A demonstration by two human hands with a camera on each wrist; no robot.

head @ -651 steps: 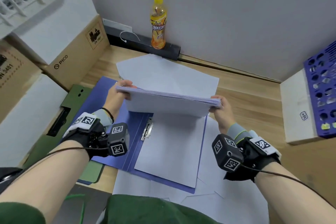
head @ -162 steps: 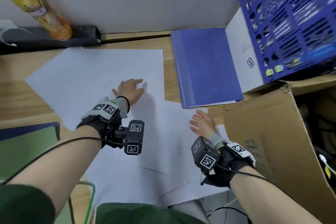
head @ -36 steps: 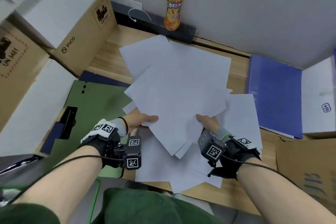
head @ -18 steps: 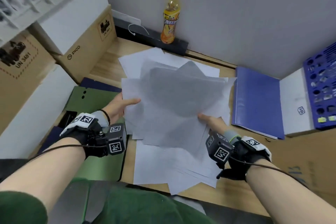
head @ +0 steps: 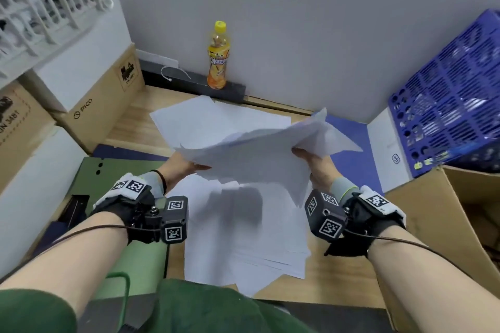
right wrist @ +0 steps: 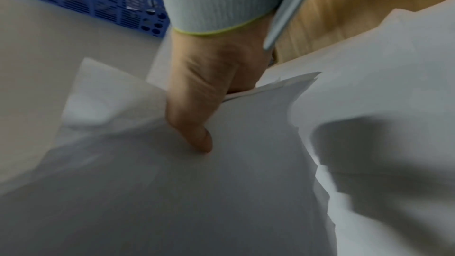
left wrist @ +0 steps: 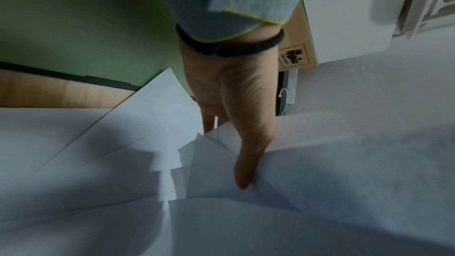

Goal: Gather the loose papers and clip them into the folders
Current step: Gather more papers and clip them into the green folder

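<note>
Both hands, left (head: 180,167) and right (head: 313,162), clamped on a ragged, seemingly uneven sheaf of papers (head: 251,154).

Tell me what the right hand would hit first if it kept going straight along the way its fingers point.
The right hand grips the lifted sheaf of papers and points forward, away from the body. Straight on, it would probably reach the blue folder lying behind it, then the wall; depth is hard to judge here.

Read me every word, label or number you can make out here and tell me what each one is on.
"PICO": side of the cardboard box at left.
"UN 3481": battery sticker on that box.
"3481", first letters cut off: brown carton at far left.
Drink bottle label: too blurred to read.
White box logo: too small.
</note>
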